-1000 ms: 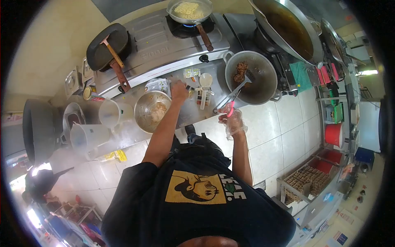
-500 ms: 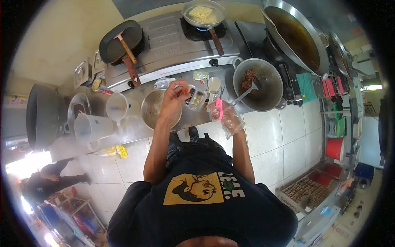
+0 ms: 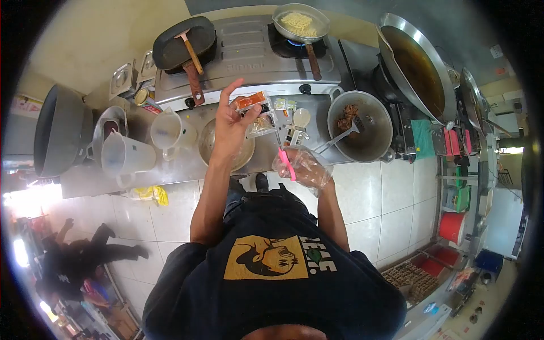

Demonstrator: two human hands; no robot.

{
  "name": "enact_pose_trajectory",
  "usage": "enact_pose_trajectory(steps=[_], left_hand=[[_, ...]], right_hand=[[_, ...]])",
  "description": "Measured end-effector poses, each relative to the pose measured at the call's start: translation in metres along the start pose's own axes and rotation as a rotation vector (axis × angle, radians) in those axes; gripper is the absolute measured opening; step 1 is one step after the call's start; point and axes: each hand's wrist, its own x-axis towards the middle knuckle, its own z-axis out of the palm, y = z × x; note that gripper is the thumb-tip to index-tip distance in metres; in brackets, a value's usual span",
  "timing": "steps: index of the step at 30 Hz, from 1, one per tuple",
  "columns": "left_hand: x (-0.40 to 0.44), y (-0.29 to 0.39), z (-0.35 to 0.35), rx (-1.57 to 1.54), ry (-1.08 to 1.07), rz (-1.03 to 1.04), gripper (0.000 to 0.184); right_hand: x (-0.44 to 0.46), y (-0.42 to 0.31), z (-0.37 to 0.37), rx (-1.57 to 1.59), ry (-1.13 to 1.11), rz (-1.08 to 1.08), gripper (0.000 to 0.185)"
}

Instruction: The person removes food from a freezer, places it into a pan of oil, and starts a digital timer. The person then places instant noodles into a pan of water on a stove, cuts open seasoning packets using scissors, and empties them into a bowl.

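Note:
Pinched between the thumb and fingers of my left hand point(image 3: 231, 127) is a seasoning sachet point(image 3: 249, 102) with orange, black and clear sections. It is raised above a steel bowl point(image 3: 243, 154). My right hand point(image 3: 300, 166), in a clear plastic glove, grips pink-handled scissors point(image 3: 287, 163), whose blades point up beside the sachet's right edge. Right of my hands, a deep pot point(image 3: 371, 136) holds browned food point(image 3: 348, 117) and a spatula point(image 3: 344, 135). Small packets point(image 3: 285, 105) and a white round scoop point(image 3: 301, 117) lie on the counter behind the scissors.
Noodles cook in a pan point(image 3: 301, 24) over a blue flame. A dark pan point(image 3: 184, 42) sits on the stove's left. A large oil wok point(image 3: 416, 68) stands back right, plastic jugs point(image 3: 128, 153) at left. Another person point(image 3: 76, 263) is at the far left.
My left hand has lifted the sachet from the counter and raised it over the bowl. The scissors have moved left to the sachet. The view has shifted, and the person at far left has moved.

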Motion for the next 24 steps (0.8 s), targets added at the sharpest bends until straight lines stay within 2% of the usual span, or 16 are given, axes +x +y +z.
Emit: enact_pose_trajectory(steps=[1,3,6,9,13,15,18,20,22,23,24], left_hand=[[-0.001,0.002,0.001,0.000,-0.005,0.002,0.059],[-0.001,0.005,0.001,-0.007,-0.011,0.001,0.060],[-0.001,0.006,0.000,-0.002,-0.019,0.011,0.060],[-0.001,0.008,-0.001,-0.009,-0.025,0.020,0.059],[-0.001,0.012,-0.001,-0.015,-0.023,0.020,0.054],[0.000,0.013,-0.003,-0.032,-0.039,0.012,0.055],[0.000,0.013,-0.005,-0.039,-0.090,-0.010,0.055],[-0.001,0.012,-0.004,-0.029,-0.125,-0.024,0.054],[-0.001,0.011,-0.001,-0.032,-0.076,-0.026,0.039],[0.001,0.010,0.000,-0.033,-0.077,-0.023,0.039],[0.002,0.009,0.000,-0.119,-0.038,-0.056,0.030]], right_hand=[[0.001,-0.005,0.004,0.086,0.033,0.007,0.028],[-0.001,-0.021,0.006,0.146,-0.051,-0.096,0.027],[0.003,-0.022,0.008,0.255,-0.009,-0.087,0.026],[0.001,-0.027,0.006,0.111,-0.052,-0.122,0.029],[-0.002,-0.036,0.012,0.211,0.029,-0.183,0.023],[-0.006,-0.051,0.011,-0.157,0.099,-0.251,0.031],[-0.001,-0.031,0.006,-0.004,0.088,-0.254,0.031],[-0.002,-0.034,0.008,-0.015,0.102,-0.224,0.029],[-0.006,-0.045,0.010,-0.025,0.113,-0.195,0.027],[-0.008,-0.050,0.009,-0.102,0.130,-0.198,0.026],[-0.010,-0.055,0.009,-0.178,0.146,-0.200,0.025]])
